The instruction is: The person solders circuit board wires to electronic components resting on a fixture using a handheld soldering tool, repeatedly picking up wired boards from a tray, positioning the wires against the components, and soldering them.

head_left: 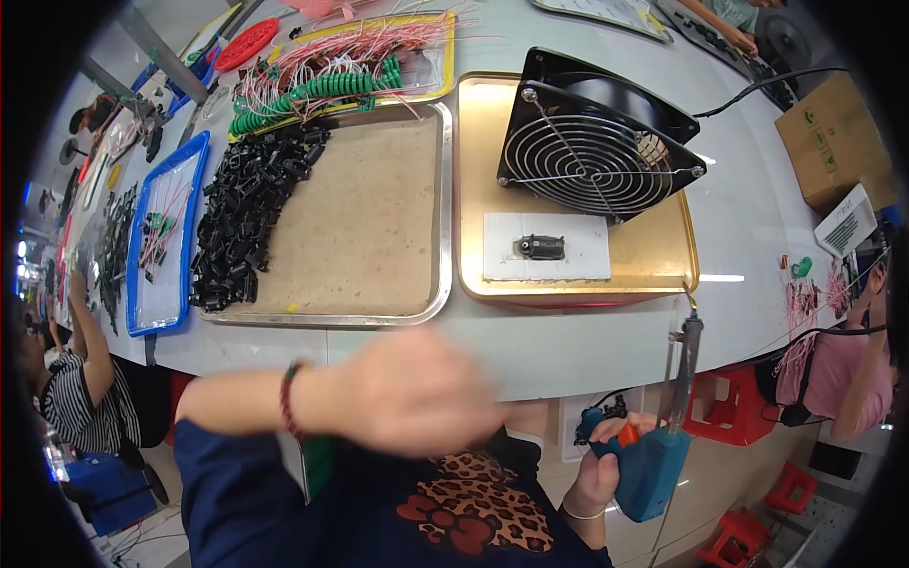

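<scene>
While left hand blurs, right hand grips teal soldering gun

Nearest the body, where the left hand [412,393] extends in front of the table edge, motion blur hides the fingers; how far it is open, and whether it has hold of anything, cannot be told. The right hand [598,473] is closed around a teal plastic pistol-shaped soldering gun [651,478] with an orange trigger [628,434]. Its slender metal nozzle points up to the near right corner of a shallow gold-coloured metal tray [653,260]; contact cannot be confirmed.

Within that tray, toward its near left, lies a white rectangular block [587,265] bearing a small black component [544,248]. Just left, a silver-rimmed metal tray [443,218] with a brown lining holds a heap of small black plastic parts [237,227] along its left side. A blue-rimmed plastic tray [151,328] sits further left.

Behind the block, a black square-framed fan with a wire grille [592,175] stands tilted. Farther off, a yellow-rimmed tray [450,57] contains green ring-shaped pieces [322,90] and pink-and-white wires [360,43].
</scene>
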Available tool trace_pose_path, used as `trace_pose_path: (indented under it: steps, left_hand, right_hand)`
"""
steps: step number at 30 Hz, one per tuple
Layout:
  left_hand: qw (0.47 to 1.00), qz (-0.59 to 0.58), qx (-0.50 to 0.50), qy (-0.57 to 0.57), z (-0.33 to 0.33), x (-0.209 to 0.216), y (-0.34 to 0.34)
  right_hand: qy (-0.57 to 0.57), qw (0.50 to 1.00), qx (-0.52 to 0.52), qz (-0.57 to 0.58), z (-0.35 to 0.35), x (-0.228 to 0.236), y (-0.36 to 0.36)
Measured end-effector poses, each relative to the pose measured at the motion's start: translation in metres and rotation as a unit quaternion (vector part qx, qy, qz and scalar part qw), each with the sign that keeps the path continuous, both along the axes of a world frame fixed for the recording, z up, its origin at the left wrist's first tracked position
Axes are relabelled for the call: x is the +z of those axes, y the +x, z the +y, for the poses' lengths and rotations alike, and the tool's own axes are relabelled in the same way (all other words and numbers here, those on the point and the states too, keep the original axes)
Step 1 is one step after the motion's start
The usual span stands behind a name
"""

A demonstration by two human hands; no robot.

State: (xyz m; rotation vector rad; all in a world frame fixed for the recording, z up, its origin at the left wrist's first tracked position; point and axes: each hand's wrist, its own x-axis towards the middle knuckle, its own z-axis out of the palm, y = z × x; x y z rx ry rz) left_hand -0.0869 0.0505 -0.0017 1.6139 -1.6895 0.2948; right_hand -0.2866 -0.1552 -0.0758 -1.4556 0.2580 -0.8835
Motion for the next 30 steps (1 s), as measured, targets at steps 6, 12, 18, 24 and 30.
trace_pose_path:
  steps: [6, 12, 18, 24, 30]
  left_hand:
    - [0.791, 0.532, 0.189, 0.236, 0.180, -0.107, -0.139]
    - [0.377, 0.898, 0.223, 0.042, 0.239, -0.146, -0.197]
    - [0.382, 0.901, 0.186, 0.089, 0.241, -0.172, -0.159]
    - [0.374, 0.909, 0.130, 0.131, 0.213, -0.214, -0.138]
    - [0.368, 0.907, 0.066, 0.193, 0.173, -0.252, -0.113]
  right_hand:
    - [0.017, 0.998, -0.040, -0.046, -0.017, 0.000, 0.011]
    - [0.014, 0.999, -0.020, -0.042, -0.012, 0.005, 0.023]
    - [0.028, 0.999, -0.009, -0.025, -0.006, 0.016, 0.018]
    - [0.010, 0.997, -0.006, 0.075, -0.010, -0.001, 0.003]
    - [-0.065, 0.988, -0.024, 0.141, -0.014, 0.005, -0.003]
